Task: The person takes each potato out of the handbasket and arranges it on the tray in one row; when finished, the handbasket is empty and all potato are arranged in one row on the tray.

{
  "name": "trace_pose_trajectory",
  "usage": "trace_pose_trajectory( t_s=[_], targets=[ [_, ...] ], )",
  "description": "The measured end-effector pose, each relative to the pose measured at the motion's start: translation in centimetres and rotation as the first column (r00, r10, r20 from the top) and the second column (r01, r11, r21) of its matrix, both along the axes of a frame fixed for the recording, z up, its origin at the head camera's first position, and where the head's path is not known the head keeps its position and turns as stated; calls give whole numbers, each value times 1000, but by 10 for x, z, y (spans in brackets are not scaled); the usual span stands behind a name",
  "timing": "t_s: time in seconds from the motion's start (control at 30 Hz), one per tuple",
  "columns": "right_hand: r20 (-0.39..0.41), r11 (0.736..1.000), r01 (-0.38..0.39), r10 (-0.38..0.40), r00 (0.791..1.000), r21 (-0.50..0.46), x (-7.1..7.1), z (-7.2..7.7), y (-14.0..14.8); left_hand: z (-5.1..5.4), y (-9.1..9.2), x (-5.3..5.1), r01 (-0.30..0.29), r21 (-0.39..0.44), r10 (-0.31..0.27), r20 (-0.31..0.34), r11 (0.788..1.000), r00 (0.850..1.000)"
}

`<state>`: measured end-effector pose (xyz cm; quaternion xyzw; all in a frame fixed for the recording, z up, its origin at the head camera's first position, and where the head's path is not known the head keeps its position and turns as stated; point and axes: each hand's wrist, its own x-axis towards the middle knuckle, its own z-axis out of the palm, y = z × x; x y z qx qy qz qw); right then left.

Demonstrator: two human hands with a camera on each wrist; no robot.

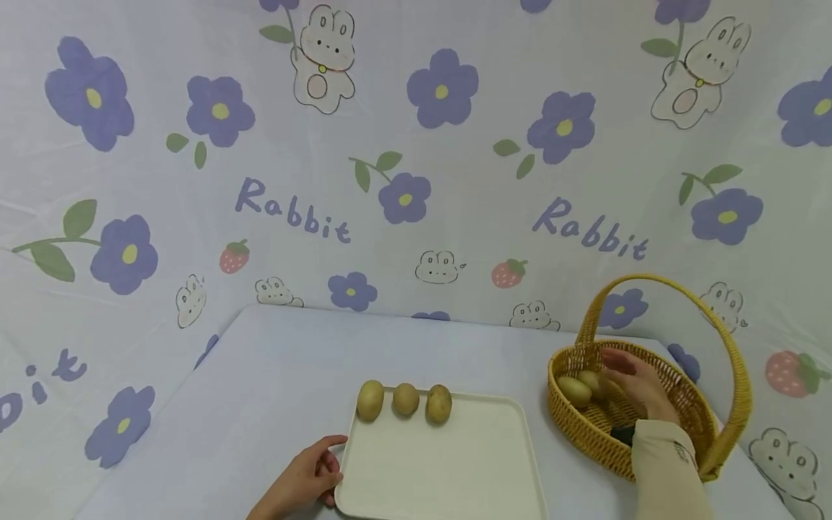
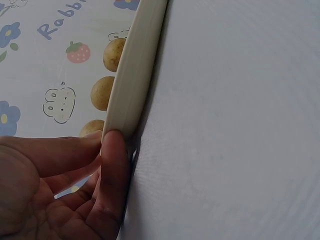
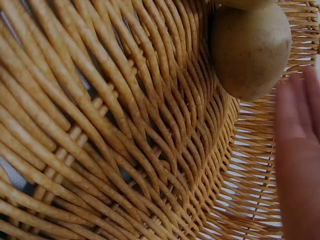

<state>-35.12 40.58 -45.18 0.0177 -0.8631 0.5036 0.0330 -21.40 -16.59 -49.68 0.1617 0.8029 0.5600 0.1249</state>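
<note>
At the left side of a cream tray [image 1: 442, 469], my left hand [image 1: 308, 473] pinches the rim between thumb and forefinger, as the left wrist view shows. Three potatoes lie in a row along the tray's far edge: one at the left corner [image 1: 370, 401], a rounder one [image 1: 406, 399] and a speckled one [image 1: 438, 404]. My right hand [image 1: 640, 386] is inside a wicker basket [image 1: 591, 448], fingers extended, beside potatoes [image 1: 574, 391] at its left end. In the right wrist view a potato [image 3: 252, 55] sits close to those fingers, with a gap between.
The basket's tall arched handle [image 1: 737, 361] rises over the right forearm. A white cloth covers the table [image 1: 292, 375]. Behind it hangs a curtain [image 1: 481, 166] printed with flowers and rabbits.
</note>
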Motion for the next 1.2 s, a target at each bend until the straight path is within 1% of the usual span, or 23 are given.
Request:
trace_pose_trajectory(
  t_s=[0.03, 0.1, 0.2, 0.23, 0.27, 0.33, 0.4, 0.5, 0.6, 0.67, 0.73, 0.83, 0.93, 1.03, 1.1, 1.13, 1.17, 1.2],
  targets=[
    [33, 997, -75, 74, 997, 22, 0, 0, 0, 0, 0, -1, -2, 1, 2, 1, 1000, 1000],
    [98, 983, -176, 171, 980, 47, -1, 0, 0, 0, 0, -2, -7, 3, 7, 7, 1000, 1000],
    [173, 962, -249, 229, 958, 107, -1, 0, -2, -1, -1, -3, -14, -12, 14, 4, 1000, 1000],
    [178, 956, -263, 238, 955, 131, -1, -1, -2, -1, -1, -4, -14, -15, 14, 4, 1000, 1000],
    [176, 952, -262, 235, 956, 156, -1, -2, -2, -2, -1, -4, -13, -12, 13, 7, 1000, 1000],
    [169, 951, -255, 226, 959, 175, -1, -3, -2, -2, -1, -4, -11, -8, 11, 10, 1000, 1000],
    [167, 955, -249, 222, 961, 163, 1, -4, -3, -1, -2, -4, -8, -2, 8, 12, 1000, 1000],
    [153, 960, -233, 210, 966, 153, 5, -1, -4, -1, -2, -3, -6, 1, 6, 15, 1000, 1000],
    [106, 971, -203, 190, 976, 124, 8, 7, -8, -2, -3, -2, 2, -9, -2, 2, 1000, 1000],
    [62, 977, -192, 186, 981, 96, 9, 16, -13, -3, -3, -1, 10, -12, -10, 1, 1000, 1000],
    [11, 978, -196, 196, 981, 65, 8, 28, -19, -5, -3, -1, 22, -8, -22, 3, 1000, 1000],
    [-64, 976, -215, 217, 974, 29, 5, 50, -34, -7, -2, 0, 28, 14, -28, 30, 1000, 999],
    [-131, 971, -238, 234, 963, -20, 4, 73, -57, -8, -1, 1, 25, 30, -27, 43, 999, 999],
    [-186, 952, -285, 262, 947, -113, 7, 88, -86, -7, 0, 1, 23, 34, -24, 34, 999, 999],
    [-206, 935, -314, 279, 938, -163, 10, 91, -106, -6, 0, 0, 22, 31, -23, 25, 999, 999],
    [-210, 930, -323, 285, 935, -175, 11, 90, -116, -5, 0, -1, 22, 26, -23, 19, 999, 1000],
    [-208, 929, -326, 289, 934, -176, 12, 87, -125, -5, 0, -2, 23, 21, -23, 13, 1000, 1000],
    [-203, 934, -319, 285, 937, -160, 14, 83, -134, -4, 0, -2, 22, 14, -22, 7, 1000, 1000]
  ],
)
